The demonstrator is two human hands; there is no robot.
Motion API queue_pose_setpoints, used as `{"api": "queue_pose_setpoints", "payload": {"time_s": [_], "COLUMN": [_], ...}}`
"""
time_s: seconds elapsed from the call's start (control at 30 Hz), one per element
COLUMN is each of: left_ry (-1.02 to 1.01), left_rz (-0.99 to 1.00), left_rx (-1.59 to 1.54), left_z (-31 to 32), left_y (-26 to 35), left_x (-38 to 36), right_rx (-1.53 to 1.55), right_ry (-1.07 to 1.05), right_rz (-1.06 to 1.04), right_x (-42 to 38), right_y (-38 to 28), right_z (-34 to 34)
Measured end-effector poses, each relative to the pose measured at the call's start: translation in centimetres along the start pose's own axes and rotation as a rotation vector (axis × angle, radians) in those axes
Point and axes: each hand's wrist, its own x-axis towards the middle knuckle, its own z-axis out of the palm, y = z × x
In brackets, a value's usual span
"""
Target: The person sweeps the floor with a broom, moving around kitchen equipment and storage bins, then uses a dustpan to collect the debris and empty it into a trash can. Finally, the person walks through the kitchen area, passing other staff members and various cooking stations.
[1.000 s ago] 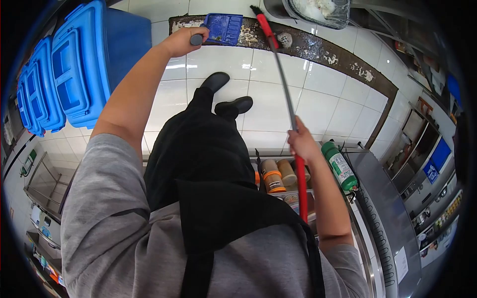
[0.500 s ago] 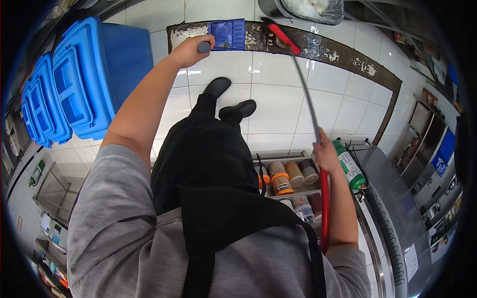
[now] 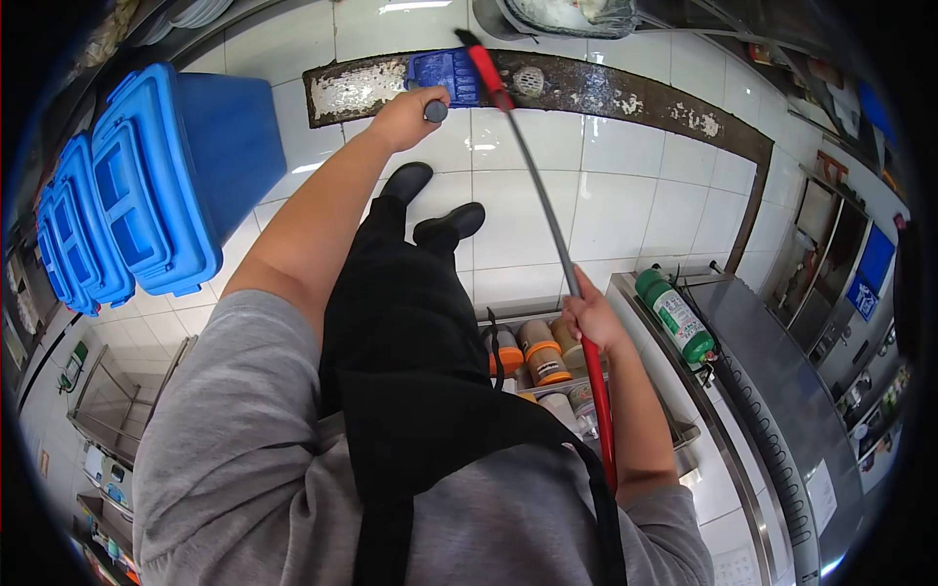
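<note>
My left hand (image 3: 412,119) is closed around the grey handle of a blue dustpan (image 3: 445,76), the handle seen almost end-on. The pan lies on the dark, worn floor strip (image 3: 625,98). In my right hand (image 3: 593,314) is a long-handled broom (image 3: 538,186), its shaft grey above and red below along my forearm. The red broom head (image 3: 486,74) with dark bristles sits beside the pan's right edge and overlaps it in this view.
Blue lidded bins (image 3: 210,146) stand at the left. Jars with orange lids (image 3: 545,356) fill a rack by my right side, near a green bottle (image 3: 676,317) and a steel counter (image 3: 757,337). A round drain cover (image 3: 529,81) sits in the strip; a lined bucket (image 3: 562,18) is beyond.
The broom head has swung left, from right of the dustpan to its edge. Both hands keep their grip; the camera view has shifted slightly, and the round drain cover now shows.
</note>
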Motion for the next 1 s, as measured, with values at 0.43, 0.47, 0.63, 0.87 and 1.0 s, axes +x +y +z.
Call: {"api": "queue_pose_setpoints", "payload": {"time_s": [0.43,0.47,0.63,0.87,1.0], "left_ry": [0.44,0.471,0.648,0.47,0.256], "left_rz": [-0.216,-0.221,-0.336,0.167,0.454], "left_rx": [-0.373,-0.437,-0.872,-0.236,0.173], "left_z": [-7.3,-8.4,-15.4,-19.8,-19.3], "left_y": [-0.2,0.4,10.4,22.0,25.5], "left_x": [-13.6,-15.7,-24.2,-24.0,-20.2], "right_rx": [-0.382,-0.37,-0.508,-0.215,-0.329], "right_ry": [0.312,0.326,0.466,0.409,0.427], "right_rz": [-0.307,-0.335,-0.254,-0.147,-0.183], "right_x": [-7.1,-7.4,-7.8,-8.3,-9.1], "right_y": [12.6,12.8,14.4,16.9,18.2], "right_z": [0.3,-0.1,-0.8,0.3,1.2]}}
